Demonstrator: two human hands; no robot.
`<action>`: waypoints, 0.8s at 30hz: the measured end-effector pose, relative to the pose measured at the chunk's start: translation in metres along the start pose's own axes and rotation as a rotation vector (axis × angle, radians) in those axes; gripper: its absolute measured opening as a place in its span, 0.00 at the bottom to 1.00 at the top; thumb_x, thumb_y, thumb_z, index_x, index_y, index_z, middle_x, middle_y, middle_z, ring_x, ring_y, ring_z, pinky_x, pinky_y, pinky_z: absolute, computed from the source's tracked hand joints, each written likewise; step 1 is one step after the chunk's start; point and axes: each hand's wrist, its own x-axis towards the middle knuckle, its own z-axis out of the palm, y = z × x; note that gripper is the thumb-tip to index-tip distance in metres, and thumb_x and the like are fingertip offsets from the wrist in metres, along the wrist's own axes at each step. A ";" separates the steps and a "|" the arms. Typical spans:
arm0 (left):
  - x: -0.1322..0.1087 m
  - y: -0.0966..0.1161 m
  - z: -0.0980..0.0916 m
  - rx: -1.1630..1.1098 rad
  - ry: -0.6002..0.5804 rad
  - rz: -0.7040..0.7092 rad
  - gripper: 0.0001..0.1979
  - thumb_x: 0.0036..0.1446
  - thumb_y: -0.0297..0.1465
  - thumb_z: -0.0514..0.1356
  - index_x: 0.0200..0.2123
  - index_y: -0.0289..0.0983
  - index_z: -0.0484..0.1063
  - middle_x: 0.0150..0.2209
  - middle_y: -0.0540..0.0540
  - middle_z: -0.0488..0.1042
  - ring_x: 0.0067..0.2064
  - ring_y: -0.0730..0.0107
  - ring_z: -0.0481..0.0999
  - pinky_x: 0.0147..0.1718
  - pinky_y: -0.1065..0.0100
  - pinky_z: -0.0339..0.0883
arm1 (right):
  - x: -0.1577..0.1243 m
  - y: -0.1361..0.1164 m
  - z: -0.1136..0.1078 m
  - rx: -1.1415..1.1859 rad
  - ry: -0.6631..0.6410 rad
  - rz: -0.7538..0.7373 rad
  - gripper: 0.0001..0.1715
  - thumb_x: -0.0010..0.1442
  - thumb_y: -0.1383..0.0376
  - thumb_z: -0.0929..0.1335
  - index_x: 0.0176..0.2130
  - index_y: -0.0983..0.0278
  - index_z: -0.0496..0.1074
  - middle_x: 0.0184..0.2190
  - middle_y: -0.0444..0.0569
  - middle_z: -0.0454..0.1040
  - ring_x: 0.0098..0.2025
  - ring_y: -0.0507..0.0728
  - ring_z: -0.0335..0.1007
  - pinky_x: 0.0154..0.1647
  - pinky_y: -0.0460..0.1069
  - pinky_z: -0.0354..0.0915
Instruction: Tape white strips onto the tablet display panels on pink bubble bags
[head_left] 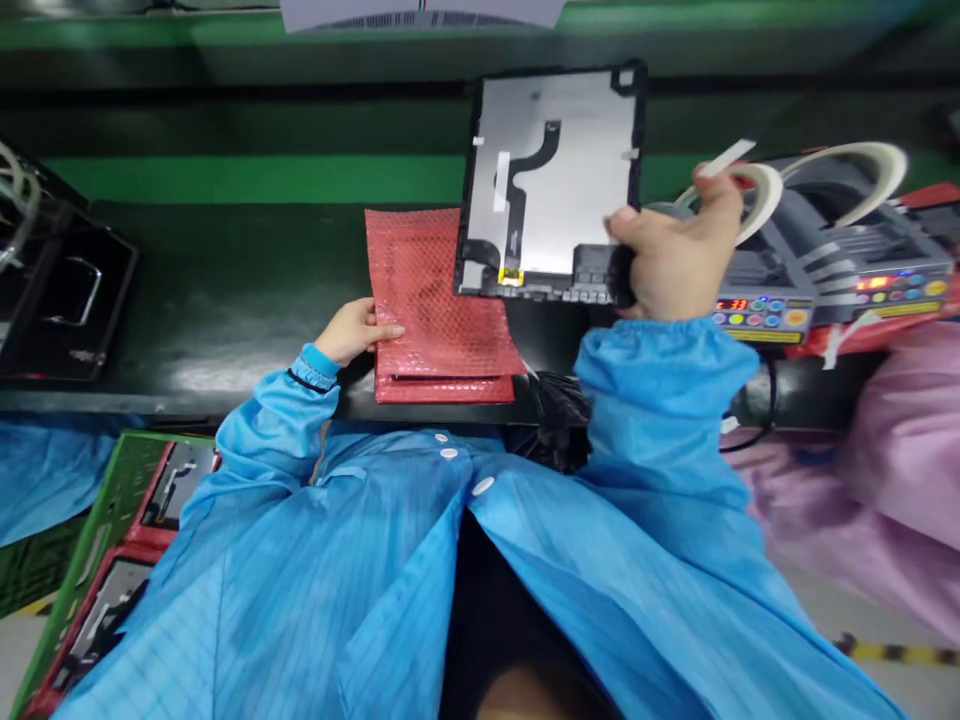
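Observation:
My right hand [675,250] grips a tablet-like screen panel [574,180] by its lower right side, holding it raised and tilted. The panel has a silver back, a black frame, a black flex cable and a small yellow label. A strip of white tape [729,157] sticks up at a fingertip of that hand. On the bench, a red bubble-wrap bag [427,290] lies partly behind the panel, over another red bag [450,390]. My left hand [358,332] pinches the upper bag's left edge, thumb on top.
Rolls of white tape [874,160] and grey machines with lit buttons [761,318] stand at the right. A black fixture [60,290] is at the left. Below left, a green crate [86,540] holds similar panels on red bags. A pink sleeve [907,440] of another person is at the right.

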 end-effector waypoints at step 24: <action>-0.018 -0.023 0.012 0.597 0.336 0.182 0.27 0.56 0.19 0.58 0.60 0.26 0.69 0.20 0.57 0.67 0.25 0.73 0.67 0.30 0.75 0.58 | -0.094 0.042 0.053 0.012 -0.134 0.286 0.36 0.50 0.68 0.72 0.54 0.60 0.53 0.28 0.36 0.70 0.25 0.50 0.68 0.38 0.52 0.70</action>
